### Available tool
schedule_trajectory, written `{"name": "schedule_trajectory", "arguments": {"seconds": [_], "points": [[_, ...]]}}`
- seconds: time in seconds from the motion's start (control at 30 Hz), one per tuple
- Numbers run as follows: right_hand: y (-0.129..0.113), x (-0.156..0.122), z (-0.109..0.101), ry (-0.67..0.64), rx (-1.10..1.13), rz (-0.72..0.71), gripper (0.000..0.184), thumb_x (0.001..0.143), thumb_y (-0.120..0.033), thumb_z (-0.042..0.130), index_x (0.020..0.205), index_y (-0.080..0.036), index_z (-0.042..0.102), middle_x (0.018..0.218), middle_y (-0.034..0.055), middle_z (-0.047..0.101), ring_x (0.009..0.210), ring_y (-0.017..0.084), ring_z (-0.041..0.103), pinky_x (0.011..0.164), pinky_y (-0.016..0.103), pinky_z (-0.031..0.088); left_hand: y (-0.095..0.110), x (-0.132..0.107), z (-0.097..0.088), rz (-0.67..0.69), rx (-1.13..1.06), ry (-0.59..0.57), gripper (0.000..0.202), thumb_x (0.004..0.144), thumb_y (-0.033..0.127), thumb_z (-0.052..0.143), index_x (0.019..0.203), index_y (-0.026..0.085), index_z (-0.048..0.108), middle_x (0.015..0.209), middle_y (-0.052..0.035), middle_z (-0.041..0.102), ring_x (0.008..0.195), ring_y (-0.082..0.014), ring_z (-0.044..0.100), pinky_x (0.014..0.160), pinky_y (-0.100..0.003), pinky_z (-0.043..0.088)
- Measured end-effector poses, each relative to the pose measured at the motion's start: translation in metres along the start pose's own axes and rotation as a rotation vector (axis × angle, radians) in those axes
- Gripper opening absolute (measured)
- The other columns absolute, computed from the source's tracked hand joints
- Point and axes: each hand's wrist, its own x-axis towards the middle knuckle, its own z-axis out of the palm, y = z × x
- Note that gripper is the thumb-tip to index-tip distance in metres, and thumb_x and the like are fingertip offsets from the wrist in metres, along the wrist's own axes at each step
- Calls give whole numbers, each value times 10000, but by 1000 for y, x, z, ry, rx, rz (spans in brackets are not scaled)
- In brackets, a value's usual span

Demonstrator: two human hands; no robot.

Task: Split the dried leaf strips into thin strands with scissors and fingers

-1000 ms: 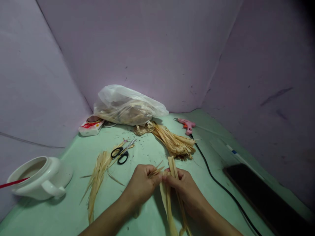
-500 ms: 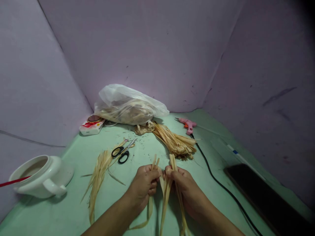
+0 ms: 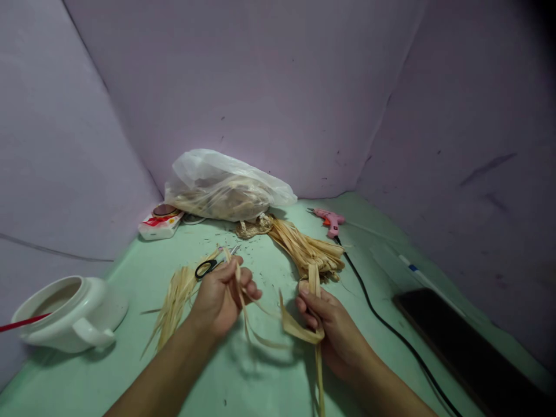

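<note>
"Where are the strips?"

"Between the two hands, just above the surface (image 3: 195, 382). The right hand (image 3: 328, 318) is closed around some broad strips (image 3: 299, 333), with one curling out in front and others hanging down. The left hand (image 3: 221, 295) holds narrow strands (image 3: 242, 302) at the thumb, its other fingers loosely curled."

"Which step would you call that?"

"Sorting or parting strips, I'd guess, the thin drawn away from the broad. The next move seems to call for a steady right grip and a left hand that clears the scissors (image 3: 212, 264) just behind it."

"And what lies about?"

"Loose fibres (image 3: 176, 298) to the left; a thicker bundle (image 3: 304, 246) beyond the right hand, by a braided piece (image 3: 252, 229) and a plastic bag (image 3: 230, 174). There's a pink glue gun (image 3: 333, 221) right of the bundle, a dark, phone-like slab (image 3: 460, 347) nearer us, and a white pot (image 3: 98, 307) far left with a red stick (image 3: 26, 322) in it."

"And the room?"

"Pale purple walls (image 3: 282, 87), scuffed in places, close around the mint-green surface."
</note>
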Motion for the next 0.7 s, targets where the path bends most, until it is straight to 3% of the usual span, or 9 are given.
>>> {"name": "schedule_trajectory", "arguments": {"seconds": [0.07,0.13,0.23,0.3,0.4,0.5,0.6,0.7], "points": [[0,0,-1,-3,-45,23,276,709,-395,592,641,-166,454,482,-73,378,359,22,188,312,149,161,18,0,-4,55,-2,-49,122,807,141,379,696,170,421,473,62,397,298,-32,319,348,-155,332],[-1,-1,0,14,-115,47,279,703,-409,588,645,-169,458,465,-80,356,349,20,161,294,148,111,36,0,-8,155,38,-43,149,802,150,384,655,167,400,493,60,385,289,-11,237,302,-121,212],[-1,-3,2,39,-247,65,294,712,-436,561,629,-170,465,398,-96,283,320,23,168,281,148,88,55,-2,-11,331,146,59,148,770,237,450,643,174,407,484,60,376,305,-16,224,304,-123,170],[-1,-3,5,60,-285,62,298,703,-449,559,635,-172,471,387,-94,290,315,29,204,278,145,120,54,-4,-9,393,238,127,141,694,277,557,699,177,458,476,73,367,318,-12,220,313,-121,157],[0,-3,6,84,-260,-1,272,659,-414,610,665,-169,494,427,-78,355,360,48,297,305,150,254,31,-6,1,297,434,184,316,546,269,689,792,168,519,442,103,333,317,-4,195,318,-127,111],[4,-3,6,74,-222,-62,273,611,-362,670,744,-158,546,497,-60,420,441,72,388,420,200,399,-9,-8,12,47,626,152,329,495,296,722,735,144,555,401,97,362,311,-17,223,321,-158,127],[8,-3,4,40,-228,-89,299,571,-342,713,751,-149,573,551,-38,482,494,83,434,484,209,395,-40,-10,17,-43,606,51,258,493,283,721,620,121,566,442,53,452,378,-39,327,374,-172,212],[10,-3,3,30,-255,-58,303,561,-363,716,706,-126,593,551,-14,531,493,92,452,475,205,348,-50,-10,15,-46,554,33,238,515,299,700,563,113,558,458,30,473,438,-62,373,436,-185,268]]}}
